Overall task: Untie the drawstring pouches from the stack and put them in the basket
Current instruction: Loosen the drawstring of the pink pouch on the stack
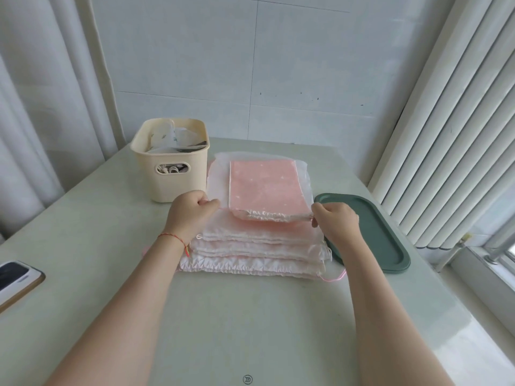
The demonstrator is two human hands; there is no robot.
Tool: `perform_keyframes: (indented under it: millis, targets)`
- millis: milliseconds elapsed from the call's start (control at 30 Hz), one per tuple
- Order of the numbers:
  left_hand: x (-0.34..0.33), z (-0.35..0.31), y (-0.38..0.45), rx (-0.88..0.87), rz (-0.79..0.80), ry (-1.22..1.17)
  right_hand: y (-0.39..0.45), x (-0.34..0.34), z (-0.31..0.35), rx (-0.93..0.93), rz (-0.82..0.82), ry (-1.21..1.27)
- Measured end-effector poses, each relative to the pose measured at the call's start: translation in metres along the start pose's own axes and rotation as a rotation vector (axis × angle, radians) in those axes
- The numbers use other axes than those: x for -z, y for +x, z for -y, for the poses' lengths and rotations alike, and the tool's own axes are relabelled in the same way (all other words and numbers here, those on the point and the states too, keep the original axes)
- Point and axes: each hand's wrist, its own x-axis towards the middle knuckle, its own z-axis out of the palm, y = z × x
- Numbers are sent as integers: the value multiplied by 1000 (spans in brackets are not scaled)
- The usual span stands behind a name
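Observation:
A stack of pale pink and white drawstring pouches (259,254) lies on the table in front of me. On top sits a pink dotted pouch (264,188) with a gathered mouth facing me. My left hand (192,213) pinches the drawstring at the pouch's left end. My right hand (334,221) pinches the drawstring at the right end of the gathered mouth. A cream basket (167,179) stands behind and to the left of the stack, with several pale pouches inside it.
A dark green oval tray (384,240) lies right of the stack, close to my right hand. A phone on a wooden board (14,280) sits at the table's left edge. Curtains hang left, window blinds right, and a wall stands behind the table.

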Motion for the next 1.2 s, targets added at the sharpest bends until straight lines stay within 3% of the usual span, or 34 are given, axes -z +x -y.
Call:
perform_keyframes:
  millis: [133, 233, 333, 433, 533, 633, 700, 767, 867, 933, 1067, 1200]
  targets:
    - [1, 8, 6, 74, -107, 105, 6, -8, -6, 49, 43, 44]
    - [2, 8, 7, 155, -157, 230, 10, -9, -5, 53, -130, 19]
    - [1, 6, 5, 107, -179, 220, 8, -12, -2, 54, -253, 19]
    - [1, -8, 3, 37, -130, -194, 5, -16, -2, 112, -224, 65]
    - [1, -33, -7, 113, 167, -829, 2, -20, 4, 148, -215, 116]
    - [-6, -43, -15, 107, 405, -953, -8, -20, 18, 222, -188, 178]
    - [-11, -42, -18, 132, 474, -904, -14, -16, 25, 225, -129, 378]
    - [-17, -39, -21, 133, 470, -799, -16, -11, 30, 157, 29, 767]
    - [-25, -31, -20, 107, 362, -575, -13, -8, 30, 67, 297, 1361]
    - [-28, -27, -18, 85, 291, -481, -12, -5, 29, -9, 374, 1508]
    - [-30, -23, -14, 38, 118, -291, -13, -13, 27, -108, 490, 1463]
    - [-22, -16, -1, 27, -108, 102, -8, -17, 26, -49, 185, 822]
